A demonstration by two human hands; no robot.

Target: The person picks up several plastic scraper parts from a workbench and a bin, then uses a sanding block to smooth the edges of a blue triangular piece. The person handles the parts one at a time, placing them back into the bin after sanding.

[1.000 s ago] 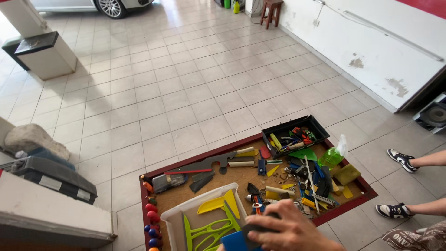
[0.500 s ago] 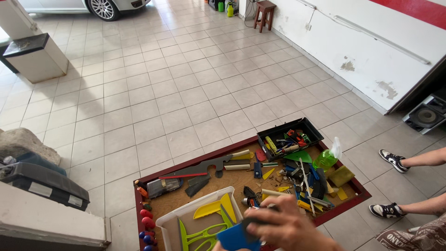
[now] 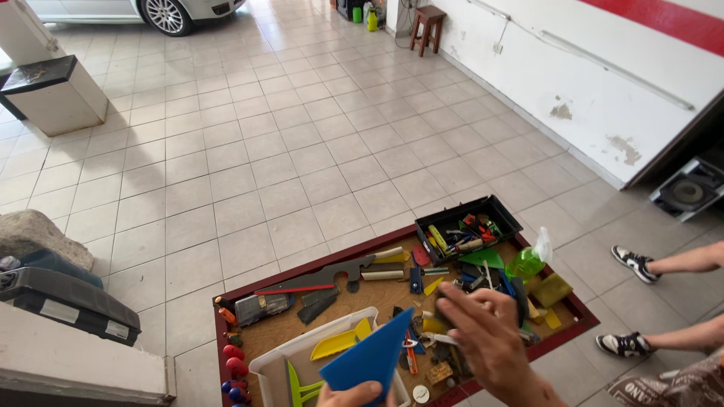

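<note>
My left hand [image 3: 351, 395] shows only at the bottom edge, pinching a flat blue plastic wedge [image 3: 369, 356] that points up over a white plastic bin [image 3: 280, 362]. In the bin lie yellow and green plastic pieces [image 3: 335, 344]. My right hand [image 3: 486, 337] hovers palm-down over the middle of a red-rimmed wooden tray [image 3: 579, 324] full of tools; its fingers are bent on a dark object that I cannot make out.
A black box [image 3: 467, 226] of small tools sits at the tray's far end beside a green spray bottle [image 3: 528, 260]. Another person's legs in sneakers [image 3: 633, 262] stretch in from the right. A dark case [image 3: 64, 301] lies at left. A car wheel [image 3: 164, 13] and a stool [image 3: 427, 24] stand far off.
The blue wedge has risen from low in front of me to stand up over the bin. My right hand moved right and up, off the wedge, to over the tray's middle.
</note>
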